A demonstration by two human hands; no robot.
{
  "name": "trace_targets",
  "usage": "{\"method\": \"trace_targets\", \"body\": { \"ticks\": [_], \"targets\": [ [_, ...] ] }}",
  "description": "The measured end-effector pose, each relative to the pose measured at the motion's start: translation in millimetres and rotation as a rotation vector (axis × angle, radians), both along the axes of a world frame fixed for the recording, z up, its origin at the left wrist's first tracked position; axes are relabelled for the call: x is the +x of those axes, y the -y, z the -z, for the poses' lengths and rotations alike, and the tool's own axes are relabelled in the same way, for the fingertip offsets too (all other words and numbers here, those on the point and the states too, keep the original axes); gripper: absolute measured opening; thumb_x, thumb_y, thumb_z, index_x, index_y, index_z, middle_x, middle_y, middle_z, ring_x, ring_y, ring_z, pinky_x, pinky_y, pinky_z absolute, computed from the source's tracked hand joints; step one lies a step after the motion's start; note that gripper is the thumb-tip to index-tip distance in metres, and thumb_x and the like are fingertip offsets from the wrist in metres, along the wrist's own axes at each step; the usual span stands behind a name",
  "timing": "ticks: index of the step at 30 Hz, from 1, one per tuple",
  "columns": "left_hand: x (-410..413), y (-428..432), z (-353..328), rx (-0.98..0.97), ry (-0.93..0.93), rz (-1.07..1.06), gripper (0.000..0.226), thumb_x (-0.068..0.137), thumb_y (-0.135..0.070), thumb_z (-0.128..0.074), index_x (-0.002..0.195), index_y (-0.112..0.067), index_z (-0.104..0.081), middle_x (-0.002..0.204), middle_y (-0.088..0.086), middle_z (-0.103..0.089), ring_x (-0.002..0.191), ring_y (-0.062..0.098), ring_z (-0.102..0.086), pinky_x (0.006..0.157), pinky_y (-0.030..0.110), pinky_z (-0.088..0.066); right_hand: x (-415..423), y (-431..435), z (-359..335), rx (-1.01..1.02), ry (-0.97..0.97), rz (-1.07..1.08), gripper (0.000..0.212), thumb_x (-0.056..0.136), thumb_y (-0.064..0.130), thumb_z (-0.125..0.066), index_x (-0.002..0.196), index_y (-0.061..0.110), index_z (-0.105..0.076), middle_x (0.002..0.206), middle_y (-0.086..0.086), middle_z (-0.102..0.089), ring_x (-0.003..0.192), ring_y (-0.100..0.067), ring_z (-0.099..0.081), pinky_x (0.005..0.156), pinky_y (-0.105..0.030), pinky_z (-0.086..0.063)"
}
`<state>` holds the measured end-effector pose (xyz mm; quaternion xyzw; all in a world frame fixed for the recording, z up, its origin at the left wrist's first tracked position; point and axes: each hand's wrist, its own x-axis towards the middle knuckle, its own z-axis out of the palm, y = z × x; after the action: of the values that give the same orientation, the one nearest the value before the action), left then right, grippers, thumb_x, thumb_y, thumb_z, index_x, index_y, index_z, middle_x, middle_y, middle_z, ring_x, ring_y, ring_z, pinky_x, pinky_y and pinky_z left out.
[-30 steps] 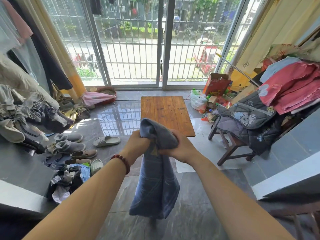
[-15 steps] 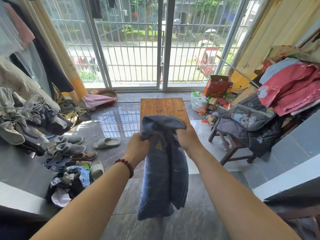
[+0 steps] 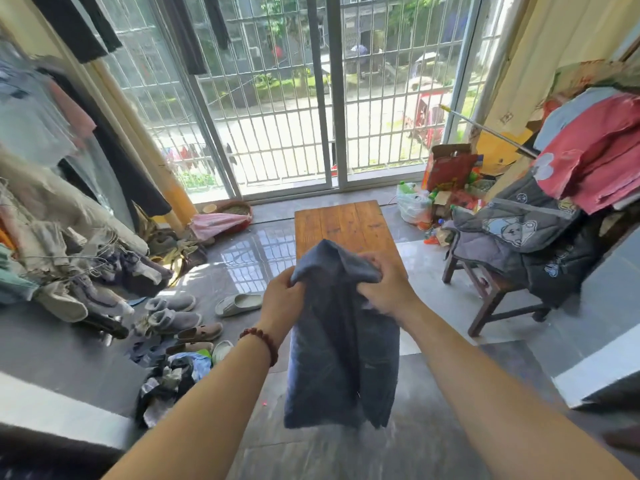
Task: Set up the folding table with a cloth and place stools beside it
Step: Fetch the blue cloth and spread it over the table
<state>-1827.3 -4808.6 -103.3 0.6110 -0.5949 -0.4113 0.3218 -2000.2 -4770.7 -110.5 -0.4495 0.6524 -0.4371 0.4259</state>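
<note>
1. Done, it seems: table (image 3: 346, 226) stands unfolded at 12 o'clock
2. In hand: cloth (image 3: 341, 351) hangs bunched before the table's near end, with left hand (image 3: 282, 299) and right hand (image 3: 384, 289) each clutching its top, fingers curled round it
3. Left: spread the cloth, then the stools. One stool (image 3: 485, 292) sits at 3 o'clock of the table under clothes, not yet placed

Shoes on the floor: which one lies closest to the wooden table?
The white slipper, lying apart from the rest, just left of the table. The grey shoes and the brown sandal sit farther left.
</note>
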Motion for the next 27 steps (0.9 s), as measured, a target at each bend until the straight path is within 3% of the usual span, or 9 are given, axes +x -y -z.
{"method": "trace_targets", "body": {
  "ticks": [2,5,8,12,17,20,22,24,27],
  "targets": [
    [-8.4,-3.5,-1.9,0.003,0.005,0.032,0.022,0.086,-0.005,-0.046,0.08,-0.01,-0.066,0.073,0.004,-0.062,0.07,0.017,-0.054,0.065,0.03,-0.044,0.4,-0.9,2.3,-0.02,-0.056,-0.068,0.056,0.075,0.008,-0.072,0.117,0.034,-0.045,0.126,0.0,-0.054,0.113,-0.022,-0.055,0.084,-0.027,-0.052],
    [-21.6,-8.9,-7.2,-0.013,0.041,0.176,0.028,0.085,-0.006,-0.051,0.08,-0.027,-0.067,0.079,-0.006,-0.067,0.076,0.01,-0.061,0.072,0.025,-0.048,5.3,-0.6,0.7,-0.03,-0.181,-0.194,0.07,0.071,0.02,-0.079,0.131,0.031,-0.043,0.133,0.004,-0.047,0.118,-0.013,-0.047,0.101,-0.033,-0.045],
    [-32.0,-13.4,-8.9,-0.035,0.06,0.264,0.026,0.083,-0.008,-0.059,0.084,-0.031,-0.07,0.086,-0.006,-0.072,0.088,0.011,-0.065,0.08,0.024,-0.05,6.4,-0.1,-4.7,-0.089,-0.364,-0.235,0.039,0.081,0.013,-0.069,0.118,0.021,-0.061,0.115,-0.002,-0.06,0.1,-0.016,-0.054,0.089,-0.031,-0.047],
    [-36.8,-14.4,-10.5,-0.1,0.032,0.165,0.011,0.082,-0.016,-0.067,0.086,-0.024,-0.061,0.077,-0.005,-0.065,0.07,0.01,-0.06,0.062,0.02,-0.043,2.1,-2.0,-6.6,-0.077,-0.403,-0.168,0.031,0.09,0.002,-0.047,0.115,0.014,-0.062,0.115,-0.009,-0.064,0.106,-0.026,-0.058,0.09,-0.03,-0.045],
    [-34.0,-24.1,-4.1,-0.061,0.065,0.215,0.028,0.077,-0.006,-0.062,0.102,-0.016,-0.053,0.087,-0.003,-0.06,0.082,0.012,-0.058,0.067,0.018,-0.046,0.5,-6.4,-12.0,-0.034,-0.189,-0.07,0.032,0.098,0.008,-0.037,0.123,0.014,-0.057,0.118,-0.008,-0.059,0.111,-0.023,-0.055,0.094,-0.03,-0.042],
    [-31.6,-27.3,5.4,-0.016,0.187,0.26,0.03,0.076,-0.014,-0.064,0.106,-0.015,-0.057,0.095,0.002,-0.064,0.091,0.018,-0.059,0.079,0.031,-0.047,-5.3,-2.9,-14.0,-0.056,0.054,-0.026,0.03,0.097,0.007,-0.036,0.1,0.025,-0.06,0.105,0.003,-0.061,0.104,-0.019,-0.057,0.101,-0.036,-0.045],
    [-29.8,-27.7,15.8,-0.031,0.269,0.33,0.018,0.082,-0.015,-0.063,0.099,-0.019,-0.06,0.092,0.0,-0.064,0.092,0.021,-0.06,0.079,0.03,-0.046,-10.9,2.4,-16.9,-0.066,0.108,0.019,0.03,0.099,0.012,-0.036,0.084,0.03,-0.055,0.088,0.01,-0.059,0.089,-0.01,-0.059,0.09,-0.031,-0.052],
    [-27.7,-25.3,28.6,-0.061,0.243,0.395,0.018,0.081,-0.012,-0.064,0.094,-0.024,-0.06,0.094,-0.003,-0.064,0.097,0.02,-0.06,0.082,0.027,-0.044,-19.0,7.8,-19.3,-0.114,0.302,0.117,0.029,0.097,0.01,-0.039,0.082,0.025,-0.058,0.081,0.004,-0.062,0.081,-0.011,-0.061,0.073,-0.023,-0.053],
    [-28.7,-16.9,48.7,-0.07,0.251,0.435,0.032,0.077,-0.007,-0.065,0.106,-0.019,-0.063,0.102,-0.003,-0.067,0.101,0.018,-0.061,0.087,0.032,-0.048,-38.0,18.1,-19.5,-0.117,0.536,0.239,0.023,0.096,0.013,-0.041,0.083,0.017,-0.059,0.08,-0.005,-0.062,0.08,-0.019,-0.062,0.072,-0.03,-0.051]
  ]
}}
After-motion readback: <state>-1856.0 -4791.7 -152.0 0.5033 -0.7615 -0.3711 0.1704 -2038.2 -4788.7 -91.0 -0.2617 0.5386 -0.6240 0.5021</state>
